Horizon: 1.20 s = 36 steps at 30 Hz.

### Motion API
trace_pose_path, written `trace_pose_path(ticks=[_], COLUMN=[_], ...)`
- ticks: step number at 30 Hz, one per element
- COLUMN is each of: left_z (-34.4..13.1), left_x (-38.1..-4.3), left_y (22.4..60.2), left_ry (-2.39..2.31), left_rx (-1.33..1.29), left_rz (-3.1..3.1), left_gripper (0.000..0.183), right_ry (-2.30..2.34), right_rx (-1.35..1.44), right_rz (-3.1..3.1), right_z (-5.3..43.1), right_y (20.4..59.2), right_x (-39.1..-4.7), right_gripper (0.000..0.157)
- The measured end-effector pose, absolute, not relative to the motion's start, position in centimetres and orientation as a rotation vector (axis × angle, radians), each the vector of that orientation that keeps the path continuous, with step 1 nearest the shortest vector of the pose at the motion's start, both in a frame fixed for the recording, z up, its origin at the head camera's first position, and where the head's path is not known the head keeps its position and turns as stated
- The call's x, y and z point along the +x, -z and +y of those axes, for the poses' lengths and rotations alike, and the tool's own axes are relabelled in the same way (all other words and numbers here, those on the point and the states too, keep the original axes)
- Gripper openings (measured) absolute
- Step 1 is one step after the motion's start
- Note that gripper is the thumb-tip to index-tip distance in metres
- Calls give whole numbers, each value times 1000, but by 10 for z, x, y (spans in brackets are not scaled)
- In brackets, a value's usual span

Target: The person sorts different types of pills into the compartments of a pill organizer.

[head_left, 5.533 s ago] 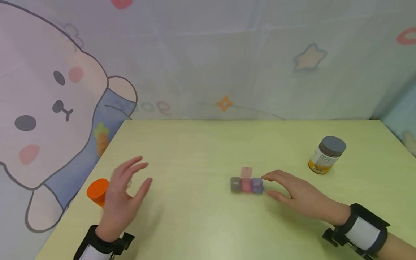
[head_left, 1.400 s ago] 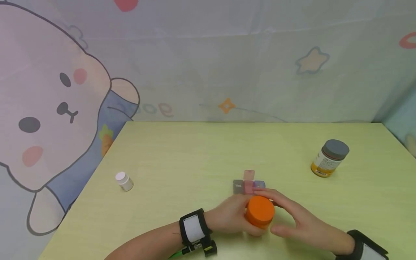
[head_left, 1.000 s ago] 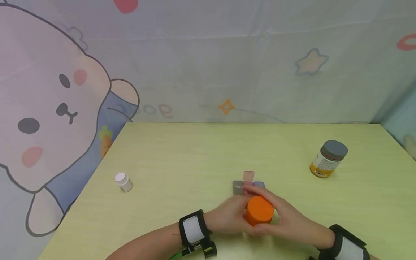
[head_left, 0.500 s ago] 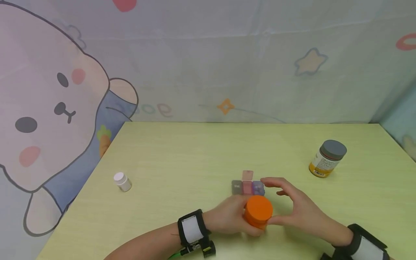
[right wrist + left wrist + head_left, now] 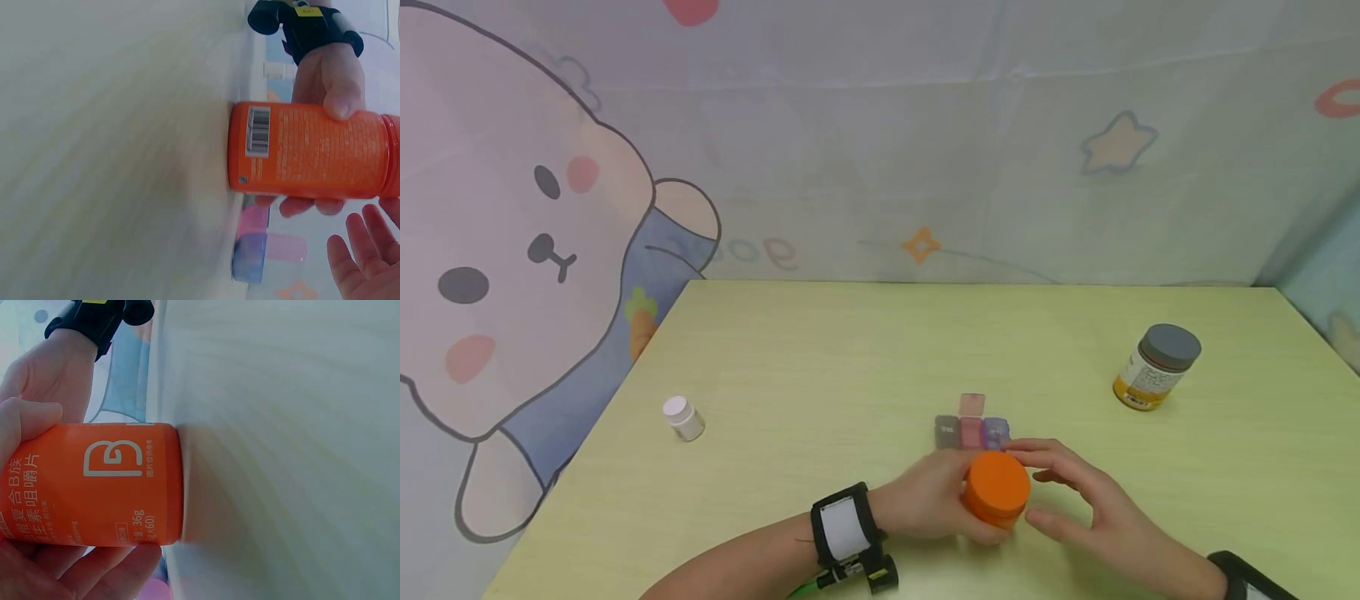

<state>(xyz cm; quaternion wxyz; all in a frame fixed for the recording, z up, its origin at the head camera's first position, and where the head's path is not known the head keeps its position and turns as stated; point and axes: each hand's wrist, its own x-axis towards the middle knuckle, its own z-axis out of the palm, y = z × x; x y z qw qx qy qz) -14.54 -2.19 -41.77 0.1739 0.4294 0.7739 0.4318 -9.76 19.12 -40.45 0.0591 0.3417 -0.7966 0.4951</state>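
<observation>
An orange pill bottle [image 5: 997,483] with an orange screw cap stands upright at the front middle of the table. My left hand [image 5: 925,502] grips its body from the left, thumb on the near side and fingers behind, as the left wrist view [image 5: 90,484] also shows. On the other side, my right hand [image 5: 1101,512] has its fingers spread and slightly bent, with the fingertips right beside the cap and the thumb apart from it. Just behind the bottle lies a small pill organizer [image 5: 972,432] with grey, pink and purple compartments; its pink lid [image 5: 972,405] is flipped up.
A small white bottle [image 5: 683,418] stands at the left of the yellow table [image 5: 820,358]. Toward the back right is a jar with a grey lid [image 5: 1157,367]. A printed cloth [image 5: 865,150] hangs behind the table's far edge.
My left hand has brought the orange bottle from the left to the middle. My right hand closed round its cap, let go, drew back right, and now has its fingertips beside the cap again.
</observation>
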Motion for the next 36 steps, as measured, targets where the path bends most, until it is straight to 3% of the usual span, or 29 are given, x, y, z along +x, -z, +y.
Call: trace_pose_path(ticks=[7, 22, 30, 36], left_z=[-23, -21, -21, -21], left_x=[-146, -147, -147, -147], left_y=[418, 416, 417, 417], left_ry=[-1238, -1195, -1240, -1224], left_rx=[1215, 1160, 1149, 1151], left_rz=[2183, 2206, 2169, 2175], left_gripper=[46, 43, 50, 45], right_ry=[-1583, -1651, -1643, -1573], right_rx=[1019, 1019, 1158, 1015], right_rz=[-2518, -2491, -2450, -2514], right_z=[176, 171, 176, 192], right_y=[404, 405, 380, 370], right_x=[-100, -111, -117, -121], right_gripper=[65, 58, 61, 63])
